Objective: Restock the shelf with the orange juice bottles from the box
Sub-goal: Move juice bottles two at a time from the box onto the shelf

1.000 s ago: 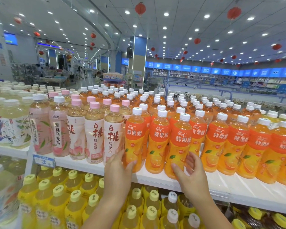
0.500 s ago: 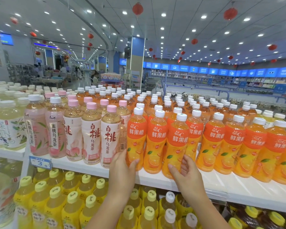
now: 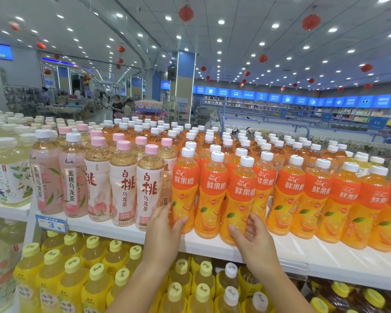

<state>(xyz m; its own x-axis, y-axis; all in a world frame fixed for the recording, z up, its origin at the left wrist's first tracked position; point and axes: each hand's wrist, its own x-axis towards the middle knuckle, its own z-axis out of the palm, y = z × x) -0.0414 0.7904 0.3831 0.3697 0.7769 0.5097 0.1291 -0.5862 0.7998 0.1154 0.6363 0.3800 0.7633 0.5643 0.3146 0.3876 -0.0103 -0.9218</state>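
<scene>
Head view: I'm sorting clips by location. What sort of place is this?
Most likely a supermarket: a white shelf packed with orange juice bottles and peach tea bottles, a price tag on its edge, and stocked wall shelving under blue signs behind.

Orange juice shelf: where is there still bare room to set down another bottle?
Bare white shelf front, right of the right hand, before the orange juice bottles. A thinner strip fronts the peach tea bottles. Behind, rows stand packed cap to cap.
</scene>
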